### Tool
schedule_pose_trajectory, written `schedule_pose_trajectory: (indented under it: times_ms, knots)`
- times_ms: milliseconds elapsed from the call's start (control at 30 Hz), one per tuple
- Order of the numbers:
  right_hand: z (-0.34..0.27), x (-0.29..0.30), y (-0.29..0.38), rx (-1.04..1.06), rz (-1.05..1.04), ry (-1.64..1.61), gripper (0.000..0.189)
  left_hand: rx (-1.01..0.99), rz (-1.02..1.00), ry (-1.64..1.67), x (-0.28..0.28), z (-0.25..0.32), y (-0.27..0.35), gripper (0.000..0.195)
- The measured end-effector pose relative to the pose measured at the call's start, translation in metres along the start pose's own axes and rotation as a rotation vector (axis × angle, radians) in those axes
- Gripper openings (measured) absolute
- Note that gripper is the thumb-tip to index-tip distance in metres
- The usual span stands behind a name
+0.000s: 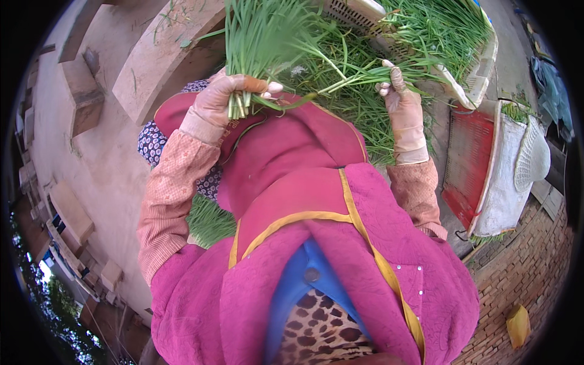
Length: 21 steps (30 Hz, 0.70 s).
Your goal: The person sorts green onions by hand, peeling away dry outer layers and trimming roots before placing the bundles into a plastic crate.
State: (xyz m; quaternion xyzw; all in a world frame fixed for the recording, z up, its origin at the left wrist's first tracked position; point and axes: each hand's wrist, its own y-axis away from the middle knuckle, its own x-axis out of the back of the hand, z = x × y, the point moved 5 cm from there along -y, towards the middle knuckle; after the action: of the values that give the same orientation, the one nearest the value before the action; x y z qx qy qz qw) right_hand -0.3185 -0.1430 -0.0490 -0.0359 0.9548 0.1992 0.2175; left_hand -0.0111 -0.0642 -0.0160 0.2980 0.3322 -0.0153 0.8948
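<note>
My left hand [223,93], in a pale, soiled glove, is closed around a thick bunch of long green stalks [251,50] with pale cut ends below the fist and a few white bulb ends by the thumb. Further right, my right hand [397,91], also gloved, pinches a few loose green stalks [365,78] with white ends near its fingers. Between and beyond both hands lies a heap of similar greens [369,123]. A red apron [292,141] with yellow edging covers my lap.
A white plastic crate [486,73] full of greens stands at the upper right. Below it are a red crate [470,159] and a white sack [502,182] with a knitted hat [534,155]. At upper left is a wooden plank [155,59]; more greens [210,221] lie beside my left arm.
</note>
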Motion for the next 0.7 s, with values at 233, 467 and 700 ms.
schedule_pose_trajectory:
  times_ms: [233,467,700]
  knots:
    - [0.004,0.036,0.015,-0.032,0.075,0.045,0.038,0.01,0.056,0.027,0.0,0.006,0.0,0.049]
    - [0.009,0.043,0.014,-0.075,0.037,-0.042,0.038,-0.09,0.017,0.054,-0.011,0.002,-0.01,0.046]
    - [0.003,-0.025,0.007,-0.14,-0.223,-0.059,0.033,0.112,0.092,0.334,-0.004,-0.054,-0.048,0.025]
